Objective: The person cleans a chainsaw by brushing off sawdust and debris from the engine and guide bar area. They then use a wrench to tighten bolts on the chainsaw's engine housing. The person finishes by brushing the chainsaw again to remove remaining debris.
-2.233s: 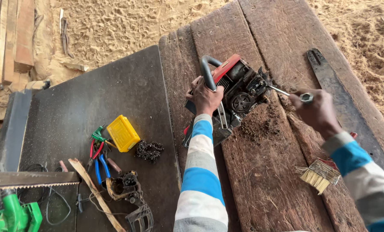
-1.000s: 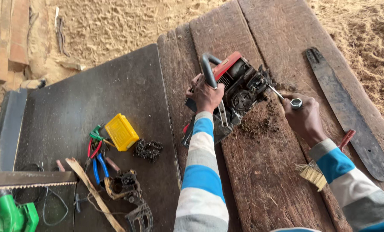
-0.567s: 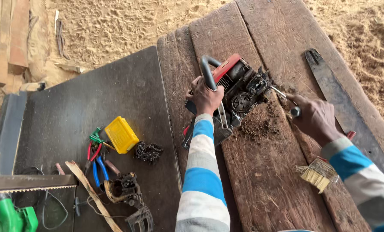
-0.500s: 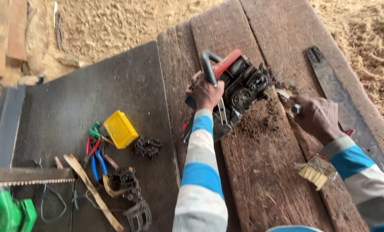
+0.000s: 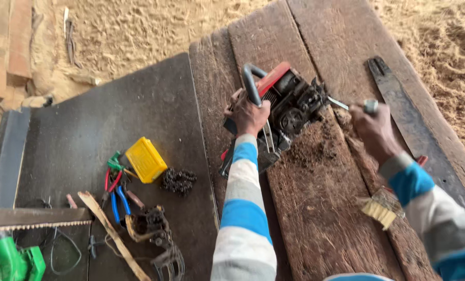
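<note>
Head view: left hand [image 5: 249,112] grips handle [image 5: 251,85] of the chainsaw [image 5: 289,104] on the plank [image 5: 315,208]. Right hand [image 5: 372,130], fingers closed on a tool [image 5: 354,105], probes the engine, probably scraping debris; next needs a steady tip. Versus half a second ago, right hand sits higher.

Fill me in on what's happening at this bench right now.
A person in a blue-and-white striped top is working on a stripped chainsaw body lying on worn wooden planks. The left hand grips its handle, while the right hand pokes a slim metal tool into the exposed side, above a patch of dark debris. The detached guide bar lies to the right and a small brush near the right sleeve. A yellow box, pliers and a coiled chain sit to the left.
</note>
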